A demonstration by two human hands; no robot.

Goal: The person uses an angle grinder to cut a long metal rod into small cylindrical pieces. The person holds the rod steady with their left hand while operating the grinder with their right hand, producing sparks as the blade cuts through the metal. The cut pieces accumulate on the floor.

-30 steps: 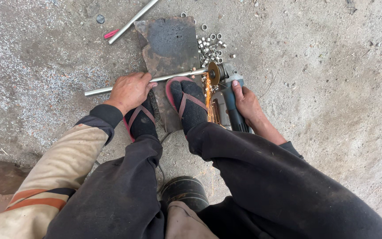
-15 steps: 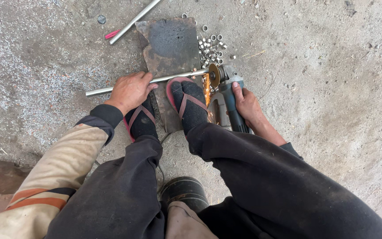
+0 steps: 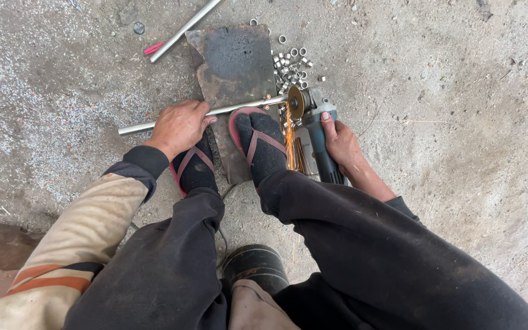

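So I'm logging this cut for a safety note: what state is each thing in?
Left hand: pressing the metal tube down.
Right hand: gripping the angle grinder.
Angle grinder: running, sparks flying.
Metal tube: lying across the steel plate.
Cut rings: loose pile.

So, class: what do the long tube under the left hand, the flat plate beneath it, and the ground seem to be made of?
Tube: probably steel, with a bright silvery, smooth finish; orange sparks fly where the grinder's disc meets it. Plate: likely iron or steel, dark, rusty brown at the edges. Ground: apparently concrete, grey, rough and speckled.
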